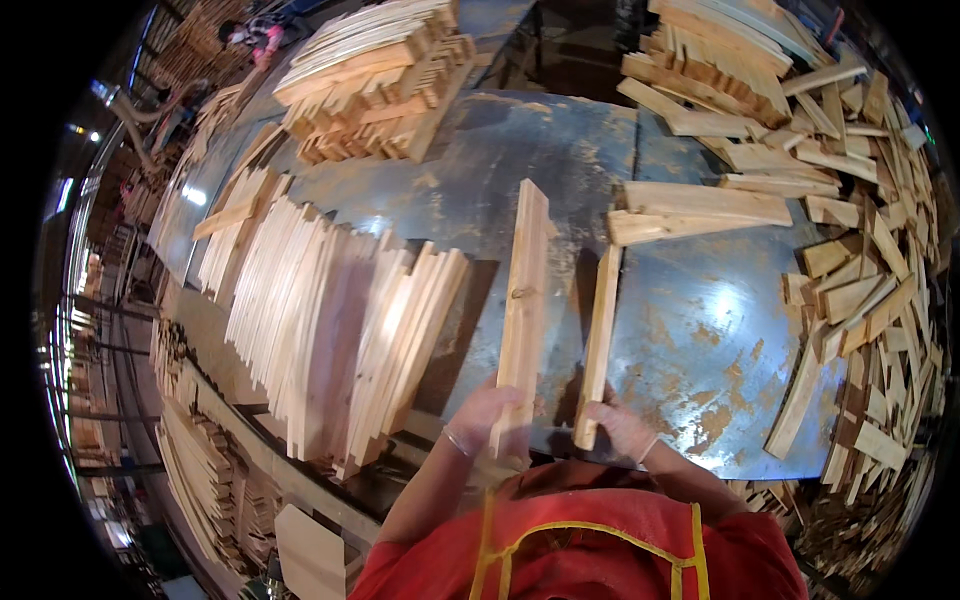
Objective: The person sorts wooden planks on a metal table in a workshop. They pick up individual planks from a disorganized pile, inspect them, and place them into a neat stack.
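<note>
My left hand is closed around the near end of a long, pale wooden board, tilted up off the metal table with a knot in its face. A narrower wooden strip is gripped at its near end by my right hand. That strip points away from me, and its far end meets two short boards lying crosswise on the table. To the left of my left hand, a row of boards stands side by side on edge.
The metal table is scuffed and dusted with sawdust. Stacked boards stand at the far left, another stack at the far right. Loose offcuts heap along the right edge. Another person is at the far upper left.
</note>
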Demonstrator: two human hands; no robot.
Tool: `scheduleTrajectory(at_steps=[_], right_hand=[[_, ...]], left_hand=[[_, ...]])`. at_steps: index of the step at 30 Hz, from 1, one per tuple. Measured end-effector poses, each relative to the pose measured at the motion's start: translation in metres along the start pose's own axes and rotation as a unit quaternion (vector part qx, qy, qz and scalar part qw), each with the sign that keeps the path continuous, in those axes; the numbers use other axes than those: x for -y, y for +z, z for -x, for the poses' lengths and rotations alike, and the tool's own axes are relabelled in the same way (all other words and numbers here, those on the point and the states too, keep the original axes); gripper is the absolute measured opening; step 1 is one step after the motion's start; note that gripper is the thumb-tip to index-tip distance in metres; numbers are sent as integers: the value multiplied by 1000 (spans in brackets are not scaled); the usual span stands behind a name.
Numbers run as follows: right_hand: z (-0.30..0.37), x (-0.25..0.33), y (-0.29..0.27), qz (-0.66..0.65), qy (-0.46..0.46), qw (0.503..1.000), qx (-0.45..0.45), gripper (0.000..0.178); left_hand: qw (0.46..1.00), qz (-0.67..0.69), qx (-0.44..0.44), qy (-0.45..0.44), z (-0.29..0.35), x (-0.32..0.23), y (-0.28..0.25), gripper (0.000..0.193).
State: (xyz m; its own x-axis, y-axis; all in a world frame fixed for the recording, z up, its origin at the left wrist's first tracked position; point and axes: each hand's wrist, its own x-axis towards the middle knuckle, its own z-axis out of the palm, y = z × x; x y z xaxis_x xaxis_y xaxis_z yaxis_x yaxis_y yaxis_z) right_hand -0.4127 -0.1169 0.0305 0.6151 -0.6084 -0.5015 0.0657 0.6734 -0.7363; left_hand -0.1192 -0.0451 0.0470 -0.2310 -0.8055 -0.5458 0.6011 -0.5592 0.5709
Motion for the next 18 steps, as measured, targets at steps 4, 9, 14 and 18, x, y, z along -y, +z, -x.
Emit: scheduleTrajectory(at_steps=[4, 9, 14, 18], right_hand=[[-53, -39, 82, 283, -2, 959, 0, 84], [-132, -46, 198, 698, -112, 674, 214, 71], [-179, -18, 231, 666, -70, 638, 379, 60], [-151, -6, 182, 114, 141, 957, 226, 67]], left_hand=[[753, -559, -319, 137, 71, -38, 26, 84], [587, -676, -430, 114, 119, -58, 18, 92], [599, -657, -415, 193, 136, -42, -7, 88], [884, -360, -271, 121, 143, -40, -16, 89]])
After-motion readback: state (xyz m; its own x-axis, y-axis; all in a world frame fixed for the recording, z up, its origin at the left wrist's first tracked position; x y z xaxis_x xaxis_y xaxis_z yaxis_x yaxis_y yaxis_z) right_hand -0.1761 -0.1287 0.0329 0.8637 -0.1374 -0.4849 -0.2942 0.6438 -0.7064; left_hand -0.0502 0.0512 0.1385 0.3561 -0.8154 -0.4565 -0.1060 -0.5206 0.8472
